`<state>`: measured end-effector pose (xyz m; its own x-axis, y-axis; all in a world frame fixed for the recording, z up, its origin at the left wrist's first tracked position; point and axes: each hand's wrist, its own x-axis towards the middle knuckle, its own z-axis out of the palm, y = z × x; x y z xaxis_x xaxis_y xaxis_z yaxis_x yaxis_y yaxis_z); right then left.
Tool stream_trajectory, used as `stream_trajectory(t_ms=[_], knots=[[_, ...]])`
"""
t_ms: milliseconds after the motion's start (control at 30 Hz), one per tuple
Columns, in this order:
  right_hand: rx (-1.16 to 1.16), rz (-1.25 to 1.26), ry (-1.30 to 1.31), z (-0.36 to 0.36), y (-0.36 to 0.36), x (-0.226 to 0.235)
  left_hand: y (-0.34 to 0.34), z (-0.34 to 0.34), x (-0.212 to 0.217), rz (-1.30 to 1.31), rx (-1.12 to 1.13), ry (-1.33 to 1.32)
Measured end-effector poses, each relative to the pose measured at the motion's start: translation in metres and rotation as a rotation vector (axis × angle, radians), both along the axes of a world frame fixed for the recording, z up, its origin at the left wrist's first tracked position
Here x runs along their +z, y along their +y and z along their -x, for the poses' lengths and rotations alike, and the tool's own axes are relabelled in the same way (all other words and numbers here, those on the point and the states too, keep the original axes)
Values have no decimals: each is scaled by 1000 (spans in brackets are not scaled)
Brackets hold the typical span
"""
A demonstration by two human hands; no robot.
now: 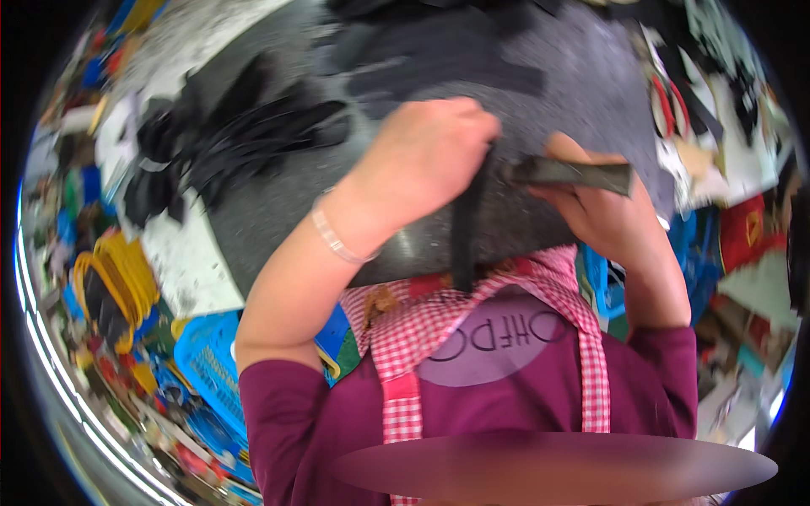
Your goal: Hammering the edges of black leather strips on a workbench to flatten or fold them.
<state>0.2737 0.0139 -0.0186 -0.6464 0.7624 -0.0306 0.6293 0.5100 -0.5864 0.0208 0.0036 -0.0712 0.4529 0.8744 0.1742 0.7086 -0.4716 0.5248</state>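
My left hand point(439, 152) is closed in a pinch over the dark board point(388, 240). From its fingers a narrow black strip point(462, 232) runs toward me and hangs over the near edge against my apron. Just to the right, my right hand point(595, 198) is wrapped around a dull grey-brown, bar-shaped tool point(578, 174), possibly a hammer head; any handle is hidden by the hand. The tool's narrower end points left, close to my left fingers. Slight blur hides the fingertips.
A bundle of black strips point(261, 126) lies at the left of the board. Flat black pieces point(439, 63) are spread at the far side. Red-handled scissors or pliers point(666, 108) rest at the right. Blue baskets point(202, 358) and yellow looped material point(122, 278) sit lower left.
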Motion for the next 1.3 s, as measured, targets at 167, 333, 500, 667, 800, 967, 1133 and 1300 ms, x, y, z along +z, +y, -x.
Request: stream_trajectory(t_ms=[167, 333, 500, 667, 800, 967, 1133, 1300], knots=[[-44, 82, -85, 3, 0, 1, 2, 4, 3, -49, -16, -55], [33, -126, -31, 4, -1, -15, 4, 6, -3, -30, -26, -113], [30, -95, -13, 2, 0, -16, 9, 17, -12, -87, -138, -173], [20, -82, -15, 1, 11, -13, 11, 22, -13, -357, -224, 14], [-4, -230, -4, 8, 23, -6, 12, 22, -12, -405, -233, 57], [83, -244, -154, 8, 19, -10, 12, 21, -9, -433, -251, 121], [80, -279, -110, 12, 18, -12, 10, 21, -9, -420, -246, 131], [123, -332, -92, 8, 23, -16, 9, 21, -9, -421, -248, 156]])
